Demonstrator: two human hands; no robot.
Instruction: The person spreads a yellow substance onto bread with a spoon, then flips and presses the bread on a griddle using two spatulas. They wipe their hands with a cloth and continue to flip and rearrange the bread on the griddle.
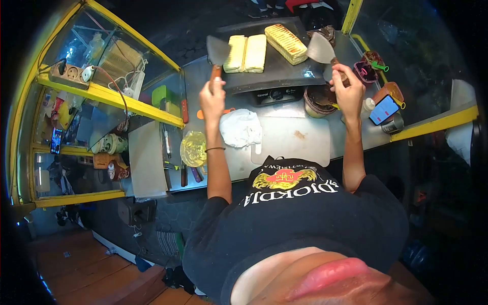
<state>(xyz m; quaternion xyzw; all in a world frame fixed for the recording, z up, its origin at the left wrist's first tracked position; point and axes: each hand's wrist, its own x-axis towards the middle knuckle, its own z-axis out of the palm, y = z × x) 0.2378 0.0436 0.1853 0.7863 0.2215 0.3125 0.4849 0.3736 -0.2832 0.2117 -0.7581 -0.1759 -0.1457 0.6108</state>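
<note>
My left hand [212,96] is wrapped round the wooden handle of a metal scraper [218,50], whose blade is beside the left bread. In my right hand [348,91] is a second scraper [321,49], its blade close to the right bread. On the dark griddle [290,78] lies a pale yellow bread [245,54] in two halves side by side. A browned, striped bread [285,44] lies at a slant to its right. Both blades appear raised near the breads; whether they touch them I cannot tell.
A white cutting board [295,134], a white plastic bag [241,128] and a yellow bowl [193,149] are nearer me. A brown pot [319,103], a phone [384,110] and sauce containers [366,72] stand right. A yellow-framed glass case [117,101] is left.
</note>
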